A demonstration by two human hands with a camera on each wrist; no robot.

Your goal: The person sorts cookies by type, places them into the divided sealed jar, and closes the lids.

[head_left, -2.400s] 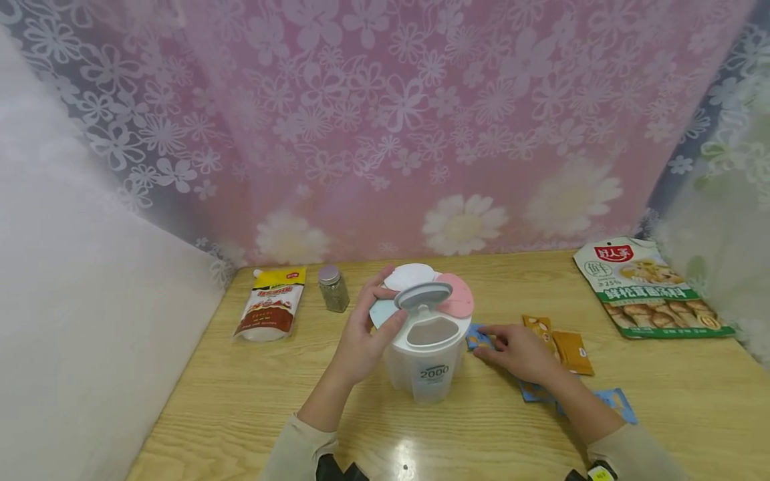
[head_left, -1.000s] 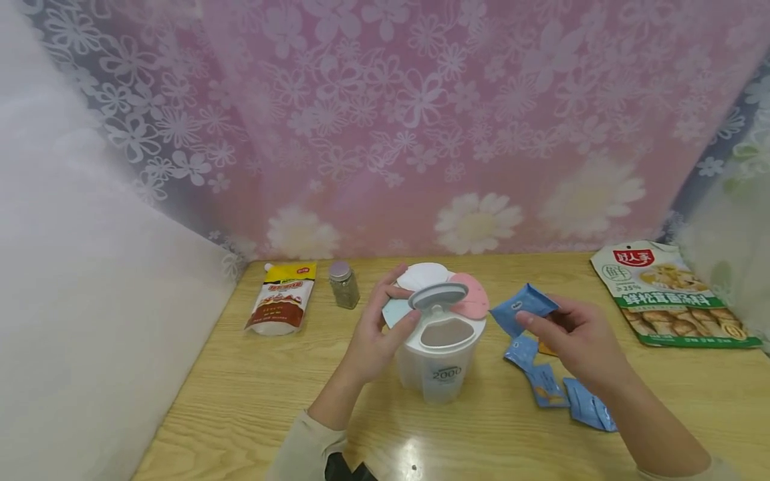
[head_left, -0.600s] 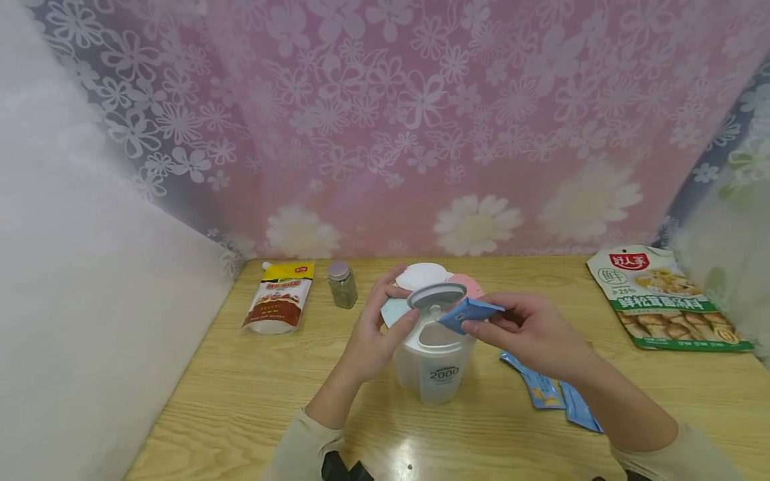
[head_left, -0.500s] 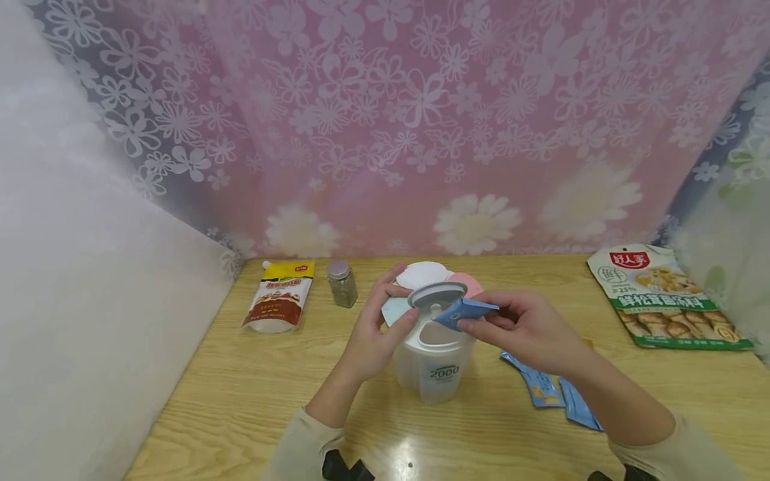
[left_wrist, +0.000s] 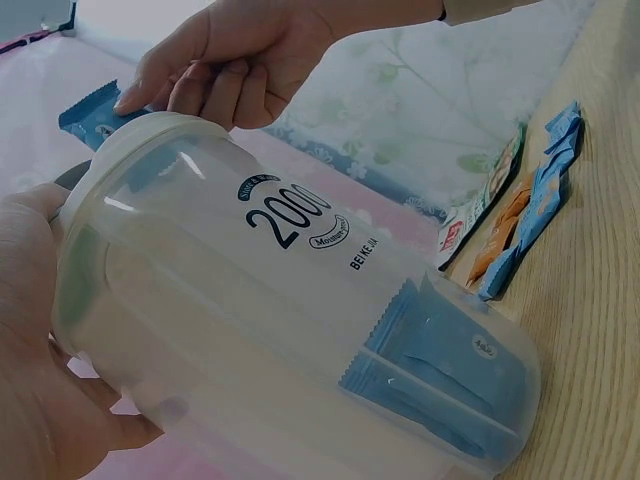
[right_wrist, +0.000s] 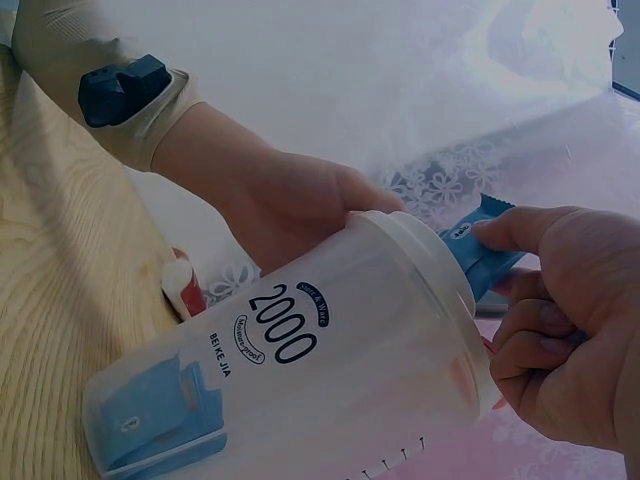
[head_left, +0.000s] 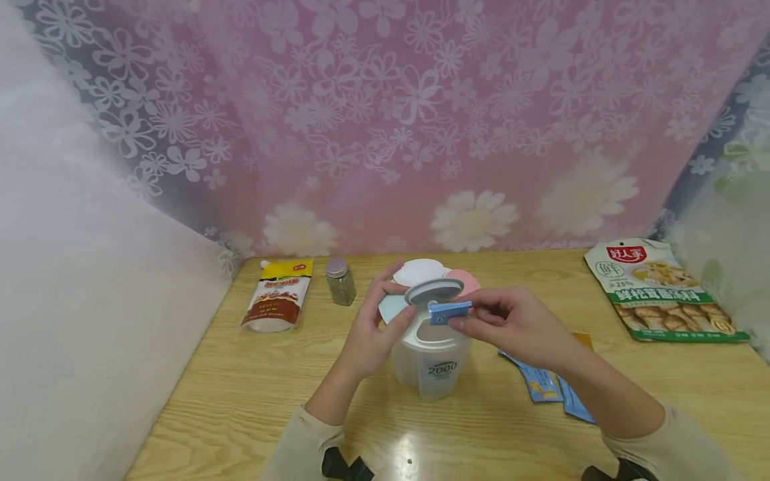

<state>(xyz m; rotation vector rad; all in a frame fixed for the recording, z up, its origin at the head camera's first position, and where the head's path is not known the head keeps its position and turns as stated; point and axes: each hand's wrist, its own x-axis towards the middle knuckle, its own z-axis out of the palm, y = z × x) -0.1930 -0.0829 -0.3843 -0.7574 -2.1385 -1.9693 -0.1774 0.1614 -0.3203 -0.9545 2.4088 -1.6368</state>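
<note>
A clear storage container point(head_left: 442, 384) with a white sectioned top stands on the table, one grey flap point(head_left: 434, 291) raised. My left hand point(head_left: 369, 337) grips its upper left side, thumb on the lid. Between thumb and fingers, my right hand point(head_left: 523, 327) pinches a small blue snack packet point(head_left: 444, 314), held right over the uncovered opening. In the left wrist view, blue packets point(left_wrist: 465, 350) lie at the bottom of the front compartment, visible through the wall. The right wrist view has the pinched packet point(right_wrist: 480, 245) at the container's rim.
More blue packets point(head_left: 543, 385) and an orange packet point(head_left: 583, 339) lie right of the container, partly behind the right forearm. A large mushroom-printed pouch point(head_left: 664, 294) lies at the back right. A spice jar point(head_left: 341, 284) and a yellow, white and brown pouch point(head_left: 278, 297) are at the back left.
My right hand picked up a blue packet from the table and brought it left over the opening, where the packet has turned to lie more level. The left hand stays on the container.
</note>
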